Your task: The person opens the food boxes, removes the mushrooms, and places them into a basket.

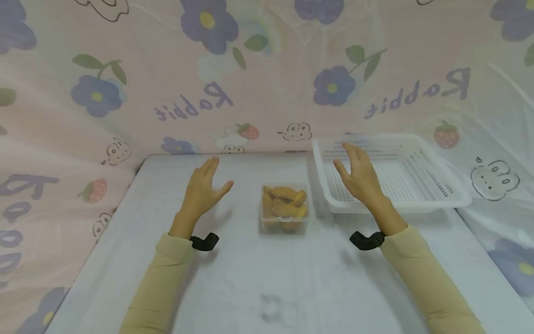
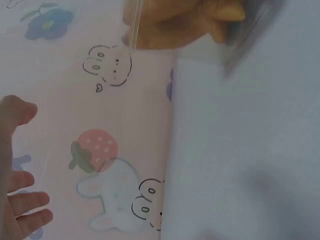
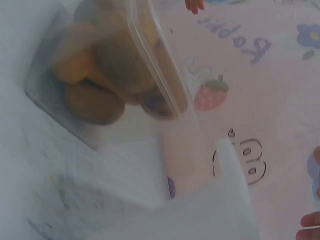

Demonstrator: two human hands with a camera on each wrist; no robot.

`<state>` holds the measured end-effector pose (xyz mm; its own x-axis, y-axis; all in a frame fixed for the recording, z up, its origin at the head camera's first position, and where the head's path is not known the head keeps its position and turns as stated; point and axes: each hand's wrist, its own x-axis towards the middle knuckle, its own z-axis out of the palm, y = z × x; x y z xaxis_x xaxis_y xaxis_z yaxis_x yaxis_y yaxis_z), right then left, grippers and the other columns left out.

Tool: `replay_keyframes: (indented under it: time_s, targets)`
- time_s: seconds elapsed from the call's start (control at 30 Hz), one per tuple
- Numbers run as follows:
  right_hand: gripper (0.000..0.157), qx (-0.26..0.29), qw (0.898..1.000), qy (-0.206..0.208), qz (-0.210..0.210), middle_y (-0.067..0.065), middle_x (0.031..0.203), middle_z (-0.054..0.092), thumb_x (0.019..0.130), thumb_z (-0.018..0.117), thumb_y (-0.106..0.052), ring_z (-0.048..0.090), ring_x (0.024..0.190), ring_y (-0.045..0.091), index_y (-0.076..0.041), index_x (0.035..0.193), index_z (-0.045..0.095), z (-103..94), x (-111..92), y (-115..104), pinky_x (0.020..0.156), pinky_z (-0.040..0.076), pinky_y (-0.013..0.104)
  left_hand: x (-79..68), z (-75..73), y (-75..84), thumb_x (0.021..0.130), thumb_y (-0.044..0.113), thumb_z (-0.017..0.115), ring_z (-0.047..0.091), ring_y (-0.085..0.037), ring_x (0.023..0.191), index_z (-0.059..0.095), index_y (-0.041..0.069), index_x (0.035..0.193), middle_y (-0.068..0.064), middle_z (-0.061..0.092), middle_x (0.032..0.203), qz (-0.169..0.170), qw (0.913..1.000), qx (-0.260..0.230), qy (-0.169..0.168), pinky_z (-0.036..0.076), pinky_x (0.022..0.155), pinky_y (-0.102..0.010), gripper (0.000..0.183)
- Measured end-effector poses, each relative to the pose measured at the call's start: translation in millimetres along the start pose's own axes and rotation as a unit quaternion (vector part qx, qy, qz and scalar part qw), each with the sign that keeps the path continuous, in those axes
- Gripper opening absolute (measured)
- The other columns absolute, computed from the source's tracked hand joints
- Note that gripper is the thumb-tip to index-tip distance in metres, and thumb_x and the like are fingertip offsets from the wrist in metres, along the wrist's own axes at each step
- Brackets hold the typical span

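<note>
My left hand and right hand spread, holding nothing; a clear box of, perhaps, potatoes sits left of the basket.

A clear box sits between left hand and right hand.

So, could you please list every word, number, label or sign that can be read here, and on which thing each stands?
"Rabbit", running right to left: patterned backdrop, left of centre.
"Rabbit", also right to left: backdrop, right part.
"Ra": backdrop, left side; letters after it unclear.
Grey mark on the table: too blurred to read.
Clear box, white basket: no readable text.
</note>
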<state>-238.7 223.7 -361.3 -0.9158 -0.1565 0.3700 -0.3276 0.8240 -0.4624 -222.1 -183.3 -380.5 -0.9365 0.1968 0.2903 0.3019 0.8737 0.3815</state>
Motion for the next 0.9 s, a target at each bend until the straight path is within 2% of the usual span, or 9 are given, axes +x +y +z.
replay_keyframes:
  time_s: [0.1,0.2,0.43,0.63,0.77,0.9]
  targets:
    - [0.06,0.023,1.0,-0.004,-0.012,0.027,0.149,0.035,0.102,0.044,-0.038,0.03,0.139,0.046,-0.002,0.148,0.03,0.7,-10,-9,0.115,0.031,0.064,-8.6,4.3,3.0,0.092,0.042,0.061,0.029,-0.036,0.147,0.026,0.004,0.152,-0.016,0.03,0.158,0.017,0.9977,-0.065,-0.009,0.023,0.124,-0.057,0.078]
    - [0.056,0.034,0.999,-0.006,-0.026,0.026,0.148,0.037,0.102,0.046,-0.033,0.031,0.139,0.044,0.0,0.145,0.034,3.0,-19,-18,0.115,0.031,0.063,-15.8,12.0,3.9,0.093,0.037,0.061,0.028,-0.034,0.148,0.026,0.007,0.152,-0.014,0.03,0.159,0.034,0.9913,-0.124,-0.027,0.025,0.124,-0.054,0.075]
    - [0.05,0.052,0.996,0.017,-0.066,0.024,0.146,0.045,0.098,0.054,-0.021,0.04,0.137,0.041,0.001,0.141,0.043,10.7,-34,-38,0.115,0.035,0.058,-28.2,33.4,7.3,0.091,0.028,0.065,0.028,-0.029,0.149,0.026,0.022,0.153,-0.004,0.03,0.16,0.071,0.9675,-0.235,-0.062,0.027,0.123,-0.055,0.074]
    - [0.051,0.093,0.99,0.032,-0.098,0.024,0.142,0.05,0.093,0.061,-0.012,0.046,0.133,0.041,0.002,0.139,0.045,22.1,-47,-47,0.112,0.04,0.058,-32.7,53.9,13.3,0.088,0.02,0.07,0.027,-0.028,0.149,0.025,0.025,0.153,-0.004,0.027,0.161,0.095,0.9466,-0.296,-0.085,0.03,0.121,-0.055,0.08]
    - [0.053,0.112,0.985,0.022,-0.128,0.024,0.139,0.052,0.09,0.064,-0.009,0.048,0.131,0.04,0.004,0.137,0.046,29.2,-55,-54,0.11,0.043,0.056,-33.7,63.9,21.8,0.082,0.012,0.075,0.026,-0.028,0.149,0.024,0.017,0.153,-0.008,0.027,0.161,0.107,0.9334,-0.331,-0.089,0.03,0.122,-0.054,0.088]
    - [0.053,0.115,0.981,0.007,-0.153,0.023,0.137,0.054,0.088,0.066,-0.008,0.051,0.129,0.038,0.005,0.135,0.047,36.1,-63,-59,0.109,0.045,0.052,-35.7,58.7,40.6,0.076,0.002,0.078,0.025,-0.037,0.147,0.021,0.0,0.152,-0.019,0.026,0.16,0.119,0.919,-0.364,-0.093,0.028,0.121,-0.057,0.095]
